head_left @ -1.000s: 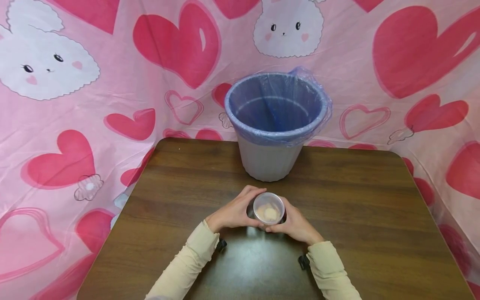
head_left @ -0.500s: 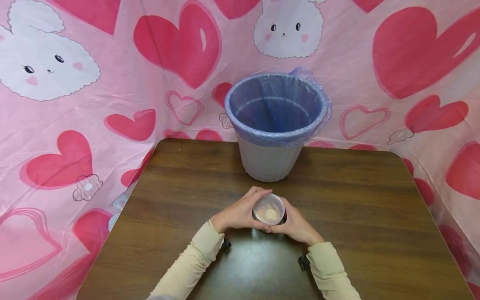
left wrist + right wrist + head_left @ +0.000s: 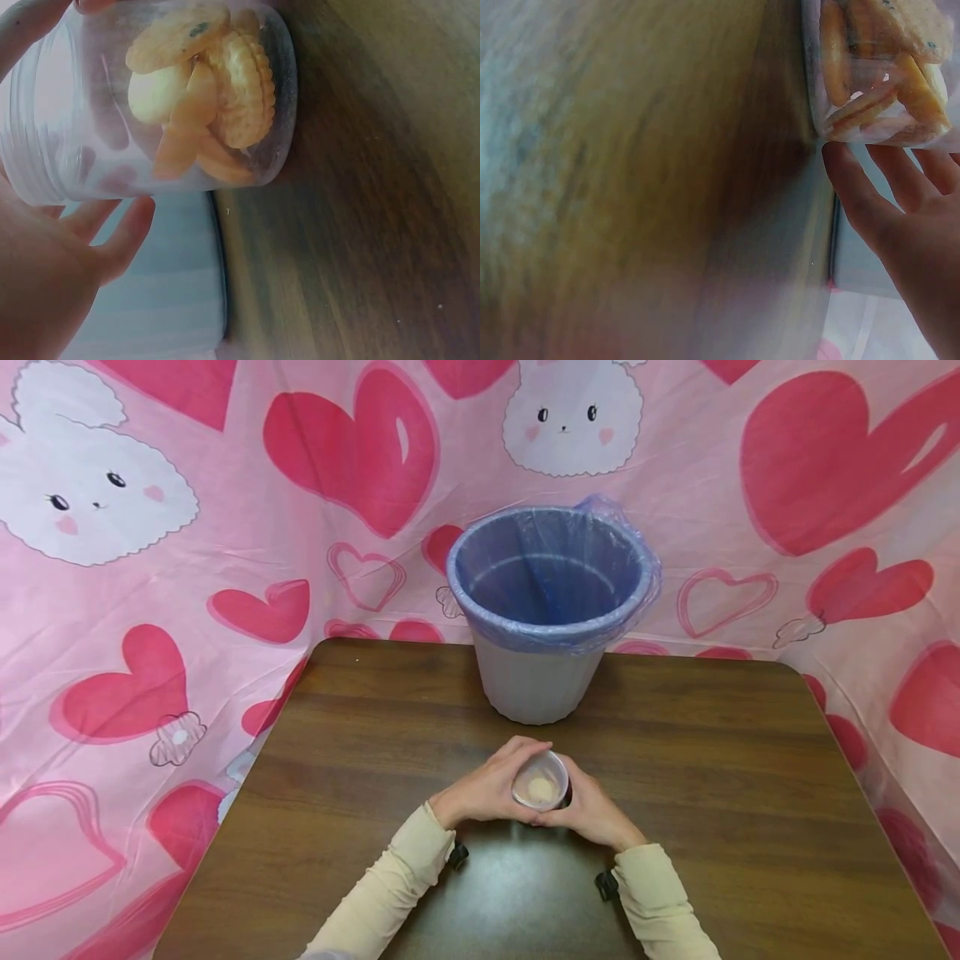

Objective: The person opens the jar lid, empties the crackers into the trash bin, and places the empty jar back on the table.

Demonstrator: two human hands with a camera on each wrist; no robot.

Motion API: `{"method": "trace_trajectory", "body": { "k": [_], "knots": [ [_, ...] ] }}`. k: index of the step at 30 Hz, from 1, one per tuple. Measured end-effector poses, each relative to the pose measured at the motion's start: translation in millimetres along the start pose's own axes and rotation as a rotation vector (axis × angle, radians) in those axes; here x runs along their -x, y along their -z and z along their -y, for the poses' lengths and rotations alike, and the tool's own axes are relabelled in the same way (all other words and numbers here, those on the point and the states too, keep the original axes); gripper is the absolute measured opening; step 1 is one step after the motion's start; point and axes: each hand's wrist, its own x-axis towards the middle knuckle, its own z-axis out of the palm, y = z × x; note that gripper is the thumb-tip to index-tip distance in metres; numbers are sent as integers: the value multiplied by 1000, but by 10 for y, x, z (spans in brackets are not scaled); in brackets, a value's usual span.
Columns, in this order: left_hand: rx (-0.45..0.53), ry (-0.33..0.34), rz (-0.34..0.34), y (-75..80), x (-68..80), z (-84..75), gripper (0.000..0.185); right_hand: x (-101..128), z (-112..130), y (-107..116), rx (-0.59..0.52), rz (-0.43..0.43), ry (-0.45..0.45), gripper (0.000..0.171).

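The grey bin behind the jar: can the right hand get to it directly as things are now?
Probably yes. Only bare table lies between the right hand and the bin, but that hand holds the cracker jar together with the left hand, so it is not free.

Evenly and brightly lit in the head view, sharp throughout, with a pale sheen of glare on the desk point(image 3: 517, 877) low in the middle of the frame and only faint shadow under the hands. Slightly bowed at the outer edges. Washed out and hazy in both wrist views, heavily smeared with blur across the left and lower parts of the right wrist frame.
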Motion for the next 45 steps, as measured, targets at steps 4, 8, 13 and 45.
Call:
{"method": "trace_trajectory", "body": {
  "k": [4,8,13,45],
  "knots": [
    [2,10,-3,-6,5,-16,97,6,6,7,-4,8,10,94],
    [-18,10,-5,-9,16,-19,98,4,0,10,-7,18,0,93],
    [-47,2,0,-2,34,-5,100,3,-5,11,-6,18,-8,89],
    [9,23,1,99,111,92,97,0,16,0,-29,11,-38,93]
  ]
}}
